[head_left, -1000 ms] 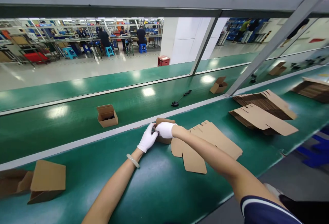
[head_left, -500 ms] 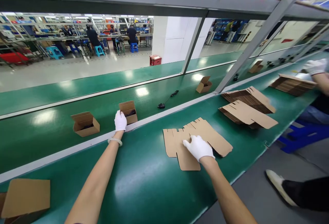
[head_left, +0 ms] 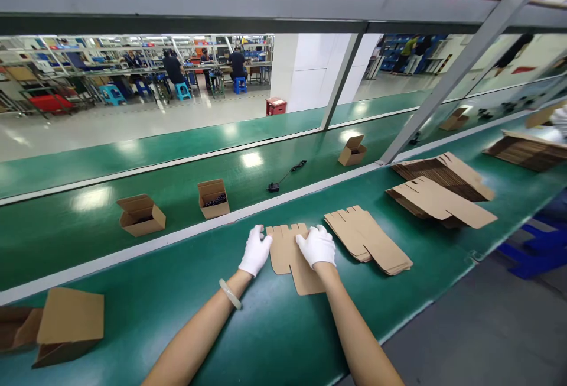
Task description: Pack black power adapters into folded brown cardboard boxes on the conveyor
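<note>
A flat, slotted cardboard box blank [head_left: 287, 259] lies on the green work surface between my two white-gloved hands. My right hand [head_left: 318, 247] grips its right side, thumb on top. At the blank's left edge is my left hand [head_left: 256, 251], its thumb and fingers apart; whether it touches the card I cannot tell. Right of my right hand rests a small stack of similar blanks [head_left: 365, 235]. Beyond the white divider, an open carton [head_left: 215, 207] with a dark coiled cable inside stands on the green belt.
Another open carton [head_left: 142, 220] and a black adapter with cable [head_left: 273, 187] are on the belt. Folded cartons [head_left: 73, 318] sit at lower left. Larger stacks of blanks [head_left: 443, 197] lie to the right. A slanted metal post [head_left: 443, 93] rises from the divider; a co-worker's glove shows far right.
My left hand has left the carton on the belt and come to the blank's left edge. My right hand has drawn that blank leftward off the stack. The belt cartons have shifted slightly left.
</note>
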`<move>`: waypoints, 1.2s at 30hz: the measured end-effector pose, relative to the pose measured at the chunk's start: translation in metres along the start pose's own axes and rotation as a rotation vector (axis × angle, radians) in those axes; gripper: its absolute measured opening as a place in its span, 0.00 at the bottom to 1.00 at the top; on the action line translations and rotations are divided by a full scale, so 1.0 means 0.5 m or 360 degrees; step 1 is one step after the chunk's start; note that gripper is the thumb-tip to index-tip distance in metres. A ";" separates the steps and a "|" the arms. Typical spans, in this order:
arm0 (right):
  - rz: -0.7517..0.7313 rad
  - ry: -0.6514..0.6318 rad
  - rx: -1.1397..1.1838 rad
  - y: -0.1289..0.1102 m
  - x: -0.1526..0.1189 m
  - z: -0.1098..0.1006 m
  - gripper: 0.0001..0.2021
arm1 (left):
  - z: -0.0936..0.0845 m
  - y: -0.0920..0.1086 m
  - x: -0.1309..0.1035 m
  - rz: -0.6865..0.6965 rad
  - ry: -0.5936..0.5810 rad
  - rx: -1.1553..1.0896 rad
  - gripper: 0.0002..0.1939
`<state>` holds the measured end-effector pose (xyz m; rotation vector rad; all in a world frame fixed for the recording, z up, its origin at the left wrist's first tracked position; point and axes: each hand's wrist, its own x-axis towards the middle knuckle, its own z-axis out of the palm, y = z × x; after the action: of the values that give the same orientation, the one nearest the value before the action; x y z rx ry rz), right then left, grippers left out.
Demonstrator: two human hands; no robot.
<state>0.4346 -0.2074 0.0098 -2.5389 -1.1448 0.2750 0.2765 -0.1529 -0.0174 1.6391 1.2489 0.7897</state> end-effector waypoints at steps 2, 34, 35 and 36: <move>0.0044 0.0015 0.0248 -0.005 0.003 0.003 0.13 | 0.008 0.001 -0.015 -0.0088 -0.0021 -0.0216 0.25; -0.1041 0.0870 0.0881 -0.182 -0.124 0.023 0.24 | -0.179 0.088 -0.019 0.0096 -0.0221 -0.0824 0.22; -0.1099 0.0860 0.0795 -0.184 -0.120 0.018 0.21 | -0.181 0.089 -0.022 0.0116 -0.0217 -0.0818 0.22; -0.1171 0.0814 0.0686 -0.186 -0.117 0.010 0.18 | -0.184 0.090 -0.024 0.0129 -0.0196 -0.0812 0.21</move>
<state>0.3309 -0.1932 0.0430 -1.5498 -1.4910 -0.2725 0.2092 -0.1429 0.0601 1.3013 0.8117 0.9504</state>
